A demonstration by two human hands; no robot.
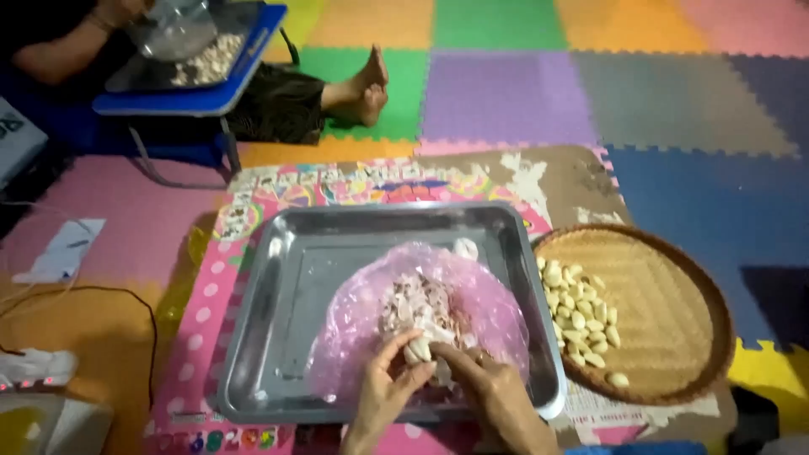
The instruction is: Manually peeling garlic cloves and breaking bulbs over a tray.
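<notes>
While a pale garlic clove (419,349) is pinched between the fingertips of both hands, the left hand (384,389) and the right hand (489,389) are seen meeting over the near edge of the rectangular stainless-steel tray (278,337), fingers curled closed on the clove. A crumpled pink translucent plastic bag (354,320) holding a heap of garlic skins and cloves (417,307) is spread inside the tray, just beyond the hands. Right of the tray, touching its rim, a round woven brown basket (666,312) carrying peeled whitish garlic cloves (577,316) is shown. Beyond the tray, to its far left, another person's bare feet (366,88) and a blue folding lap table (198,93) are visible on coloured foam floor mats (506,93)
</notes>
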